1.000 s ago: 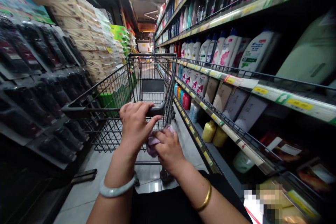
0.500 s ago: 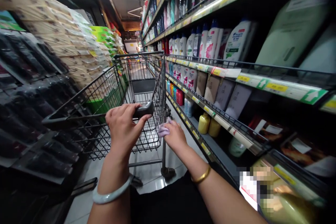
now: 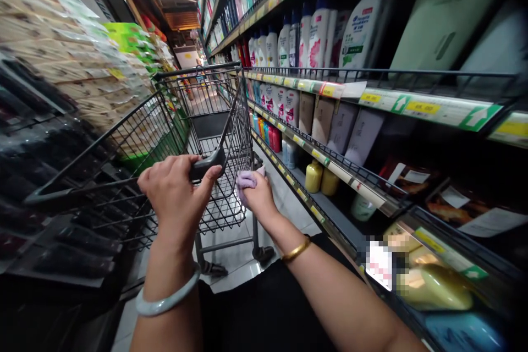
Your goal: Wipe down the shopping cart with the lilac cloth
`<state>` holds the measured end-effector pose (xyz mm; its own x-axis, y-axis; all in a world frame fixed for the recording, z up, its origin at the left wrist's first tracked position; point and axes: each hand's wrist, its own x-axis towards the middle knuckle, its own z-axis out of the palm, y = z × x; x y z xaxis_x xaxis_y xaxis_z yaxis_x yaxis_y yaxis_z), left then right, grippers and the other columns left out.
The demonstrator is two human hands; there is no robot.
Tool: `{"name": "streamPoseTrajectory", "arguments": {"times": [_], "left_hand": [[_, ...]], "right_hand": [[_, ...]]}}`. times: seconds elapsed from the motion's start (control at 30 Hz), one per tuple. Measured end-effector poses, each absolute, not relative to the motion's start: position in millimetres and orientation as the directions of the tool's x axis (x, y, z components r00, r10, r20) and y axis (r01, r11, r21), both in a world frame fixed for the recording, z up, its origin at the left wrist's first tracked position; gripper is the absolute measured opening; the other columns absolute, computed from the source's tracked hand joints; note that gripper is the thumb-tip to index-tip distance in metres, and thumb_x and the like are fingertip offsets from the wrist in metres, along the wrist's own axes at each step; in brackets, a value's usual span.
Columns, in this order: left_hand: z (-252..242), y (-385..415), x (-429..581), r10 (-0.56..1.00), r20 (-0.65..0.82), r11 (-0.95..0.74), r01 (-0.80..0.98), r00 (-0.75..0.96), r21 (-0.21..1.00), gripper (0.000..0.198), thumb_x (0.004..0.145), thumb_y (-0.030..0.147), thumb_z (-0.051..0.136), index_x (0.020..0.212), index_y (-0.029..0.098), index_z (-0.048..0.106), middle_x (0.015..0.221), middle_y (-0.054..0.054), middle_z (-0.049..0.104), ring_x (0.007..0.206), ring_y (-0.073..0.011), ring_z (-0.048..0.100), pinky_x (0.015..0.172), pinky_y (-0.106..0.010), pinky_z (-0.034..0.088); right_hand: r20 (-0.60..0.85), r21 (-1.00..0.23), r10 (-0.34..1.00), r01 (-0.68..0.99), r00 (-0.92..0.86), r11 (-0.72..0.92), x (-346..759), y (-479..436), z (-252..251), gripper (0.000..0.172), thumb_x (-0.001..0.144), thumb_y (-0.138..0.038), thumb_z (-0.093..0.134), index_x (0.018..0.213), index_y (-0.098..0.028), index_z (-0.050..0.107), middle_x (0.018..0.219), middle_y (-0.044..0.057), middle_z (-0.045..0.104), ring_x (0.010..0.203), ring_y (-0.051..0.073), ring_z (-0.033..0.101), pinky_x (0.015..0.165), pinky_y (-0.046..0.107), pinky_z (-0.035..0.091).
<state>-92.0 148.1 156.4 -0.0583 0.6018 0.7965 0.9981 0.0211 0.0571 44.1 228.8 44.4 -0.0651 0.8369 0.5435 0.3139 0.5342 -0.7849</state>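
My left hand (image 3: 175, 190) is wrapped over the dark handle (image 3: 210, 165) of a wire shopping cart (image 3: 223, 209), near the handle's right end. A pale bangle (image 3: 167, 297) circles that wrist. Beside the cart's right side, my right hand (image 3: 260, 196) is closed on a bunched lilac cloth (image 3: 246, 180), which pokes out past the fingers. A gold bracelet (image 3: 296, 248) sits on the right wrist. Through the wires of the cart's basket the tiled floor shows.
Shelves on the right hold shampoo bottles (image 3: 319, 33), with price labels along a shelf edge (image 3: 424, 105). Packs of tissue (image 3: 78, 60) are stacked on the left, near dark wrapped goods (image 3: 53, 154). An aisle with a tiled floor (image 3: 284, 192) runs ahead.
The cart and both hands now appear further left in view, and the shelves have shifted left and up. My left hand keeps its hold on the handle, my right hand on the cloth.
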Motion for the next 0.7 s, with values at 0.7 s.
{"name": "streamPoseTrajectory", "arguments": {"times": [0.7], "left_hand": [[145,138,-88,0.279,0.948,-0.117,0.975,-0.152,0.19,0.048,0.107,0.05,0.037,0.07,0.027,0.059,0.069,-0.005,0.062,0.076,-0.0257,0.061,0.088,-0.051,0.043]], "right_hand": [[0.566,-0.822,0.822,0.132,0.071,0.554,38,222,75,0.033,0.081,-0.012,0.073,0.112,-0.024,0.074,0.122,0.01,0.074,0.118,0.026,0.07,0.109,0.044,0.061]]}}
